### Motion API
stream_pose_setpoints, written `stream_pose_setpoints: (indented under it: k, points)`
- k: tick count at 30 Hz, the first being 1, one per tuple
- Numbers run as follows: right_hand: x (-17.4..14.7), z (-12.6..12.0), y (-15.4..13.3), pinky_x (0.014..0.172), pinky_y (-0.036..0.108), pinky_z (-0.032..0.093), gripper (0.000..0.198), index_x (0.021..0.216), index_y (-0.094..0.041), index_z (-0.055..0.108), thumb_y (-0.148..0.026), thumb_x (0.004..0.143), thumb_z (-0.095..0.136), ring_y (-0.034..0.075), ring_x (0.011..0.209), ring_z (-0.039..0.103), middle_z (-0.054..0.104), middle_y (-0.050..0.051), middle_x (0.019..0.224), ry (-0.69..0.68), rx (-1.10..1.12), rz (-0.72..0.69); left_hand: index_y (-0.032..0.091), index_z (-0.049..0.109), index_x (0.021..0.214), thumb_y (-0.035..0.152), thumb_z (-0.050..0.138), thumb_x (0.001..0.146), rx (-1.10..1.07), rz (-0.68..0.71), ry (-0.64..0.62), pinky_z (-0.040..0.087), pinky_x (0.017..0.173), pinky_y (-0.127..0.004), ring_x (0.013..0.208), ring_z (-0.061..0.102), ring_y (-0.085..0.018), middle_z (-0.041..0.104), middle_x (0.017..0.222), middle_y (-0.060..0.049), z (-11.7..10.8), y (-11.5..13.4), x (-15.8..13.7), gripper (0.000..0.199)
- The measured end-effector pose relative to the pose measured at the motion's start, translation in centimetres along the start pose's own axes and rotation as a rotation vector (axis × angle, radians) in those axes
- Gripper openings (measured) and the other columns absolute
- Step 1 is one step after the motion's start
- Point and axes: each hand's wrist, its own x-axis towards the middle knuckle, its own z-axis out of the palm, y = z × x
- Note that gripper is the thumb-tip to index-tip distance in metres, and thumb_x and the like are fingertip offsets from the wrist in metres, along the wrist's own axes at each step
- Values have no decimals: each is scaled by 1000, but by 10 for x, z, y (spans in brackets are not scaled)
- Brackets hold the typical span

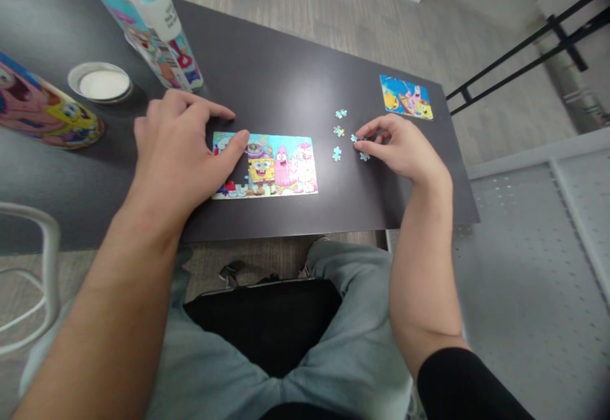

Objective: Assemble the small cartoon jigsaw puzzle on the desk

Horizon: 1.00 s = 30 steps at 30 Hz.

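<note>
A partly assembled cartoon jigsaw puzzle (286,166) lies flat on the dark table (276,77), with a gap at its left side. My left hand (178,140) rests at the puzzle's left end, thumb on its upper edge and index finger stretched out, holding nothing. To the right, my right hand (395,147) pinches a small jigsaw piece (354,138) between thumb and fingertips, low over the table. Several loose pieces lie near it, among them an upper one (340,114), an orange-toned one (338,131) and a light blue one (337,154).
A cartoon picture card (407,97) lies near the table's right end. At the left stand a clear-topped bottle (157,32) with a printed label, a cartoon-printed can (42,105) and a round lid (101,82). A white curved tube frame (50,267) is at the lower left.
</note>
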Motion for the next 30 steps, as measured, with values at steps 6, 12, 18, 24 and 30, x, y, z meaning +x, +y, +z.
stream_pose_setpoints:
  k: [6, 12, 18, 24, 30]
  points:
    - [-1, 6, -6, 82, 45, 55, 26, 101, -30, 77, -35, 90, 100, 24, 80, 65, 75, 2, 93, -34, 122, -35, 34, 86, 138, 67, 63, 102, 69, 30, 31, 43, 142, -79, 163, 61, -53, 75, 163, -14, 2, -3, 1, 54]
    - [3, 26, -49, 82, 44, 60, 31, 117, -35, 83, -53, 97, 99, 25, 89, 69, 82, 2, 106, -29, 283, -198, 37, 85, 149, 82, 56, 103, -35, -8, -26, 44, 137, -77, 158, 61, -49, 82, 152, -8, -9, 3, -3, 70]
    - [4, 70, -112, 94, 45, 66, 16, 119, -30, 91, -43, 110, 89, 26, 98, 78, 88, 3, 105, -155, 363, -324, 35, 82, 157, 88, 43, 104, -29, 20, -60, 46, 130, -74, 161, 61, -47, 82, 158, -9, -19, 0, -7, 84]
    - [8, 106, -133, 96, 46, 64, 2, 111, -26, 89, -26, 108, 89, 25, 92, 78, 91, 2, 102, -216, 332, -341, 37, 83, 153, 74, 48, 108, -11, 61, -83, 50, 134, -74, 154, 66, -45, 80, 157, -10, -26, -4, -12, 68]
    - [12, 118, -134, 93, 45, 65, 5, 111, -28, 92, -26, 107, 92, 25, 92, 75, 89, 3, 105, -196, 242, -334, 40, 80, 153, 68, 56, 112, 29, 100, -127, 54, 141, -67, 162, 64, -43, 79, 158, -10, -27, -5, -15, 55]
